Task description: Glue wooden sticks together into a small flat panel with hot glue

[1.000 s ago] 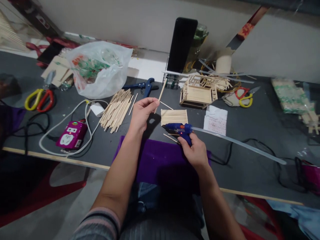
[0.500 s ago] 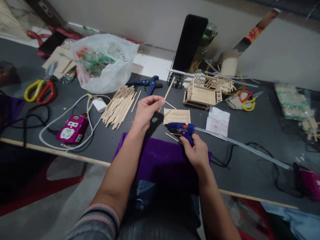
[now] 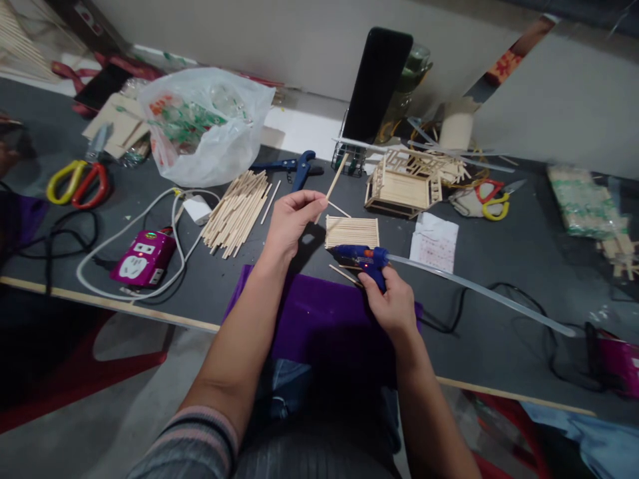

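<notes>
My left hand (image 3: 298,216) pinches a thin wooden stick (image 3: 337,177) that slants up and away to the right. In my right hand (image 3: 392,299) is a blue hot glue gun (image 3: 362,257), its nozzle pointing left and a long clear glue stick (image 3: 479,287) trailing from its back. Just beyond the gun lies a small flat panel of wooden sticks (image 3: 352,233); the nozzle is at its near left corner, though I cannot tell if they touch. A few loose sticks lie around the panel. To the left is a pile of wooden sticks (image 3: 236,214).
Behind the panel stands a small stick-built frame (image 3: 403,189), with a phone (image 3: 377,86) propped up nearby. Blue cutters (image 3: 302,169), a plastic bag (image 3: 207,126), scissors (image 3: 80,181), a purple power strip (image 3: 144,258) and paper (image 3: 434,243) surround the work. Purple cloth (image 3: 324,319) covers the near edge.
Almost nothing differs; the whole view has shifted very slightly. Both hands keep their hold and position over the table.
</notes>
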`<state>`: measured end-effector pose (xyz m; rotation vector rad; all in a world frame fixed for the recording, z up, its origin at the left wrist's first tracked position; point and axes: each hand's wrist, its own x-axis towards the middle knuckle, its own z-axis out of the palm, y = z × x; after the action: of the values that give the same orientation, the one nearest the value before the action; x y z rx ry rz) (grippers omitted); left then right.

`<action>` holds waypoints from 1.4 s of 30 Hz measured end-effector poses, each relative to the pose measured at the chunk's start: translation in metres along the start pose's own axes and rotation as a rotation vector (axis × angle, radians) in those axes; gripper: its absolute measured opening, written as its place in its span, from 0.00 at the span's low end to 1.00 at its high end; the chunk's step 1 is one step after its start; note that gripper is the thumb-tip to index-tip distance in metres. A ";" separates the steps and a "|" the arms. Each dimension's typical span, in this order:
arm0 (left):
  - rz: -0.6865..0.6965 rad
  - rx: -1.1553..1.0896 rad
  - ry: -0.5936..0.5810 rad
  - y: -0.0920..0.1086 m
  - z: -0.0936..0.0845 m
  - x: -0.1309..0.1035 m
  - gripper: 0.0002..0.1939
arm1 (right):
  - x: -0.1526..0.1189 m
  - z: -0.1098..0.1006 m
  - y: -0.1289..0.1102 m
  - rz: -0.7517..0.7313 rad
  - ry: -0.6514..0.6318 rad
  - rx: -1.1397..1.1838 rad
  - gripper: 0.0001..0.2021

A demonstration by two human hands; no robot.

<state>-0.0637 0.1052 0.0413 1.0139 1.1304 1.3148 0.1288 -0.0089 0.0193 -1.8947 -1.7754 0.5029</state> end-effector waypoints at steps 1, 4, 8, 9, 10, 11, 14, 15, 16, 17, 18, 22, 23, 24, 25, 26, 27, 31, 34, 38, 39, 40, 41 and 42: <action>0.002 -0.007 -0.001 0.000 0.000 0.000 0.03 | 0.000 0.000 0.000 0.000 0.001 0.000 0.19; -0.005 -0.014 -0.002 0.000 0.000 0.000 0.03 | 0.000 0.000 -0.001 0.000 -0.004 0.005 0.19; -0.014 -0.003 -0.002 0.001 0.000 0.000 0.04 | 0.000 0.000 -0.002 0.006 -0.007 0.014 0.18; -0.012 0.008 -0.003 0.001 0.000 0.000 0.04 | 0.000 0.000 -0.002 0.006 -0.005 0.018 0.18; -0.010 0.022 -0.006 0.001 0.000 0.000 0.04 | 0.000 0.000 -0.002 0.006 -0.004 0.025 0.18; -0.009 0.038 -0.010 0.001 0.000 0.000 0.03 | -0.001 -0.001 -0.001 0.009 -0.003 0.034 0.18; 0.003 0.089 -0.038 -0.002 0.000 0.000 0.03 | -0.002 -0.007 0.002 0.040 0.014 0.089 0.19; 0.015 0.114 -0.049 -0.004 0.000 0.000 0.02 | -0.002 -0.011 0.002 0.059 0.023 0.123 0.19; 0.032 0.146 -0.061 -0.006 0.000 0.000 0.02 | -0.003 -0.015 0.003 0.084 0.035 0.167 0.19; 0.055 0.188 -0.074 -0.008 0.000 0.000 0.02 | -0.003 -0.020 0.004 0.114 0.048 0.222 0.18; 0.081 0.242 -0.088 -0.010 -0.001 0.001 0.02 | -0.003 -0.026 0.005 0.147 0.065 0.288 0.18; 0.227 0.558 -0.168 -0.015 -0.002 0.000 0.04 | 0.002 -0.050 0.022 0.255 0.189 0.474 0.17; 0.265 0.634 -0.196 -0.016 -0.001 -0.001 0.04 | 0.004 -0.055 0.031 0.268 0.233 0.455 0.17; 0.294 0.699 -0.224 -0.016 -0.001 -0.002 0.05 | 0.006 -0.060 0.042 0.276 0.290 0.405 0.17; 0.314 0.754 -0.253 -0.015 0.001 -0.003 0.06 | 0.008 -0.064 0.053 0.276 0.344 0.321 0.18; 0.325 0.803 -0.283 -0.015 0.002 -0.004 0.06 | 0.011 -0.068 0.065 0.273 0.392 0.216 0.20; 0.328 0.850 -0.313 -0.015 0.004 -0.005 0.07 | 0.013 -0.070 0.076 0.280 0.424 0.125 0.20; 0.324 0.993 -0.424 -0.015 0.009 -0.009 0.06 | 0.024 -0.071 0.103 0.377 0.371 -0.076 0.22; 0.341 1.018 -0.478 -0.017 0.011 -0.010 0.06 | 0.032 -0.064 0.106 0.423 0.331 -0.143 0.21; 0.359 1.081 -0.535 -0.018 0.014 -0.010 0.06 | 0.038 -0.057 0.105 0.472 0.357 -0.200 0.19; 0.363 1.115 -0.546 -0.017 0.015 -0.010 0.07 | 0.038 -0.056 0.105 0.473 0.381 -0.229 0.19; 0.367 1.148 -0.556 -0.017 0.016 -0.011 0.07 | 0.038 -0.056 0.104 0.462 0.413 -0.262 0.18; 0.371 1.176 -0.564 -0.016 0.017 -0.011 0.07 | 0.037 -0.056 0.102 0.433 0.448 -0.290 0.16; 0.375 1.198 -0.572 -0.015 0.018 -0.012 0.07 | 0.036 -0.057 0.099 0.385 0.481 -0.304 0.15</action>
<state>-0.0424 0.0945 0.0301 2.3738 1.2695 0.4016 0.2454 0.0181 0.0101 -2.3369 -1.2305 -0.1114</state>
